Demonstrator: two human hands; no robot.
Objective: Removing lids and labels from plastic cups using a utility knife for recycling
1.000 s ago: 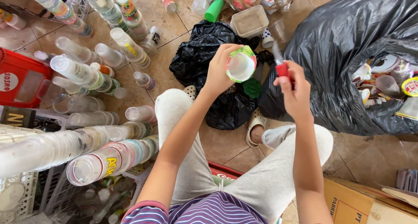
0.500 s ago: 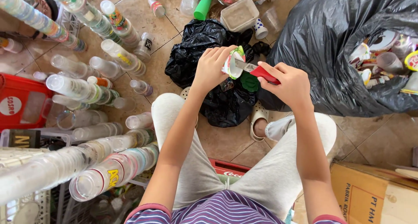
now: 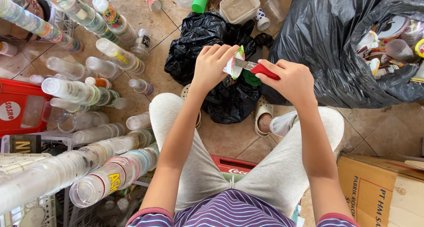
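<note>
Left hand (image 3: 211, 67) pinches a cup (image 3: 232, 63) over the black bag (image 3: 207, 37), just above the knees; right hand (image 3: 289, 79) is clenched on a red-handled knife (image 3: 258, 68), blade at the cup's rim; a slip could nick those left fingers (image 3: 221, 51), I'd say.

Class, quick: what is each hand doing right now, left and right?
Left hand: closed around a small plastic cup.
Right hand: closed on a red-handled knife, blade at the cup.
</note>
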